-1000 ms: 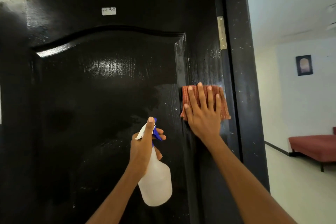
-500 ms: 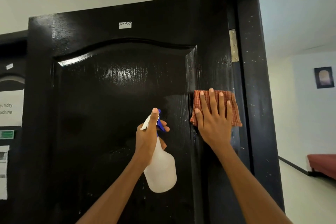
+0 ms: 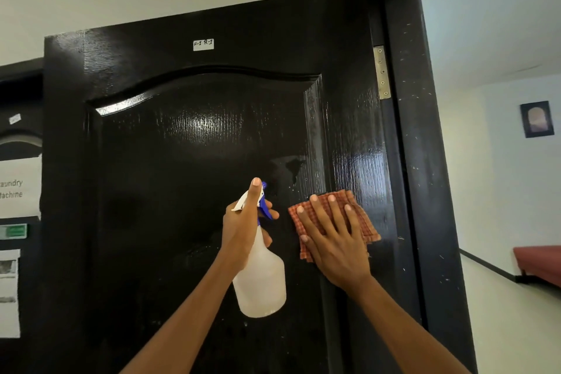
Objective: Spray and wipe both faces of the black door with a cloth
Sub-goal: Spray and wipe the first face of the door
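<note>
Two things stay hard for us to read: the door's [image 3: 188, 191] lower half is cut off by the frame, and whether the translucent white spray bottle [image 3: 261, 279] holds any liquid we cannot tell. Our left hand [image 3: 243, 234] grips the bottle's neck, thumb raised along the white and blue nozzle. Our right hand [image 3: 334, 240] lies flat with fingers spread, pressing the orange checked cloth [image 3: 361, 222] against the door just left of the hinge-side frame [image 3: 425, 191], below the brass hinge [image 3: 382, 72].
</note>
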